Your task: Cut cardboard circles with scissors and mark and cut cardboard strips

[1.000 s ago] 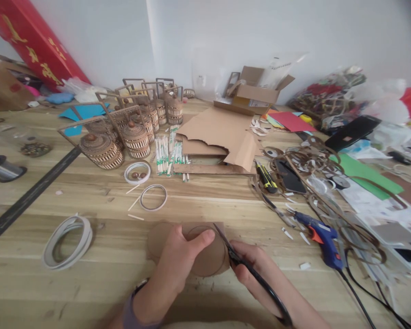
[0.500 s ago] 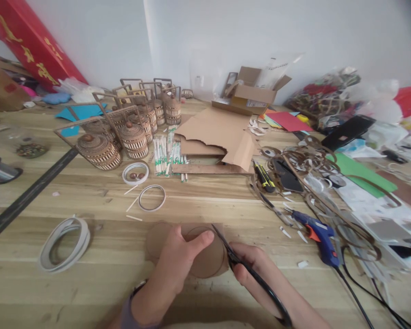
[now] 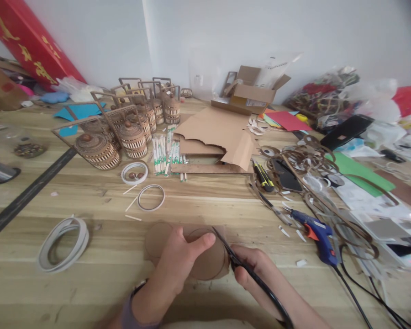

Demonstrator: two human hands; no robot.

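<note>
A piece of brown cardboard [image 3: 208,265] with circles drawn on it is held low over the wooden table. My left hand [image 3: 180,256] grips it, thumb stretched across the top face and the other fingers hidden beneath. In my right hand [image 3: 255,267] is a pair of black-handled scissors [image 3: 265,290], gripped by the handles. Their blades lie along the right edge of the drawn circle, at the cardboard; how far they are parted is hard to see.
Rolls of white strip [image 3: 63,244] lie at the left, and a blue glue gun [image 3: 317,233] with its cable at the right. Beyond are a yellow-black utility knife [image 3: 263,176], torn cardboard [image 3: 212,128], wrapped sticks [image 3: 166,153] and several small lidded woven baskets [image 3: 97,151].
The scissors and right hand have shifted very slightly against the cardboard. Both hands keep their hold, and the table things stay where they were.
</note>
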